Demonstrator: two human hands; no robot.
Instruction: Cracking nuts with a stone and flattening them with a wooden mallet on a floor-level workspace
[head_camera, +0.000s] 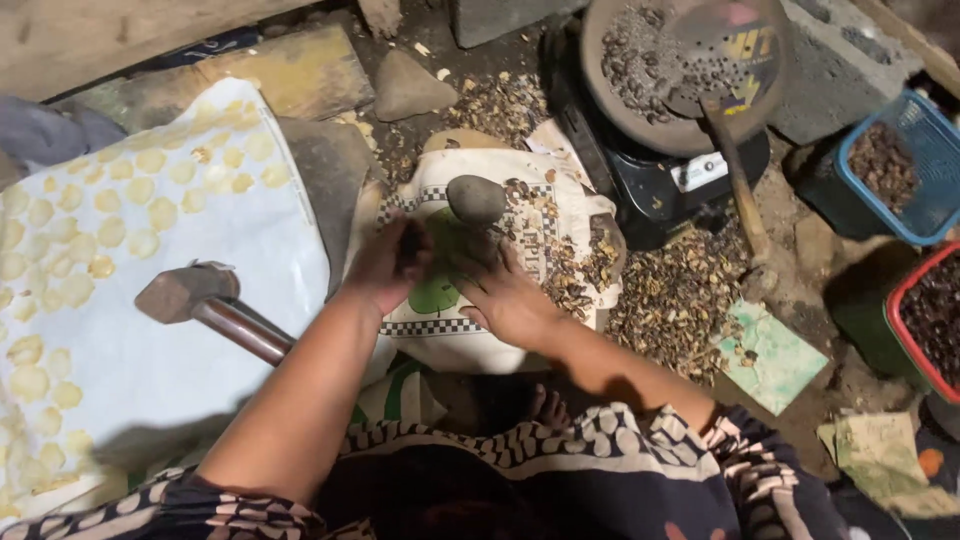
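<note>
The left hand (385, 265) is curled shut around a small dark piece, too hidden to name, over the printed cloth (450, 330) at frame centre. The right hand (505, 300) lies flat with fingers spread on the cloth, pressing near its middle and gripping nothing. Just beyond both hands, at 12 o'clock from them, a smooth grey stone (476, 198) rests on the cloth; it looks heavy, hard and rounded, probably best gripped from above around its widest part. Its long axis runs roughly from 9 to 3 o'clock.

At 9 o'clock from the left hand, a hammer (185, 292) lies on the white sheet (150, 370). Its blocky head points toward 10 o'clock and the shaft runs back toward 4 o'clock under the forearm. It looks head-heavy and stiff; the shaft is the natural hold.

Pale flat discs (60, 230) cover the sheet; they look thin and likely brittle. Broken shells (680, 300) lie heaped at 3 o'clock from the right hand. A round pan (680, 70) of dark seeds sits at 1 o'clock, with a blue basket (905, 165) and a red basket (925, 320) at the right edge.
</note>
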